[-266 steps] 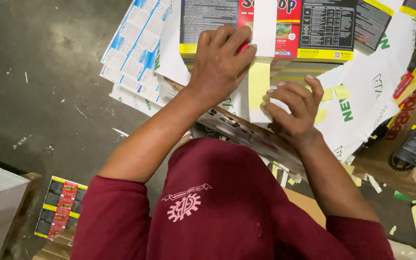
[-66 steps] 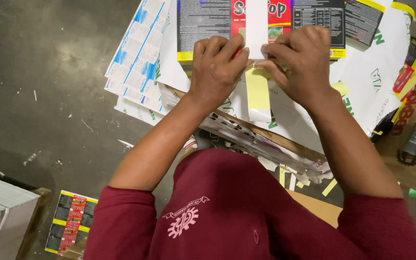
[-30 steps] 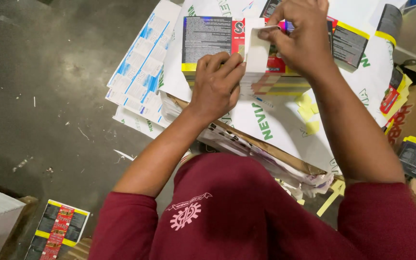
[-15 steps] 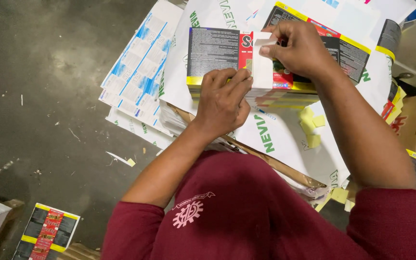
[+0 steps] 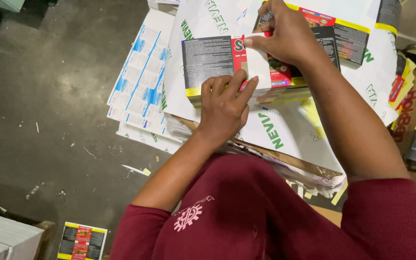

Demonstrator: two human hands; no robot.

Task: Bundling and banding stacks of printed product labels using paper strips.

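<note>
The left hand lies flat, fingers together and nearly straight, pressing on the near edge of a stack of printed cartons; it grips nothing; the right hand has its fingers curled, thumb and fingertips pinching the top end of a white paper strip that runs across the stack; the stack sits on large white sheets with green lettering, which lie over a pile of blue-and-white printed sheets on the dark concrete floor; a single dark-and-yellow carton lies on the floor near the person's maroon sleeve.
</note>
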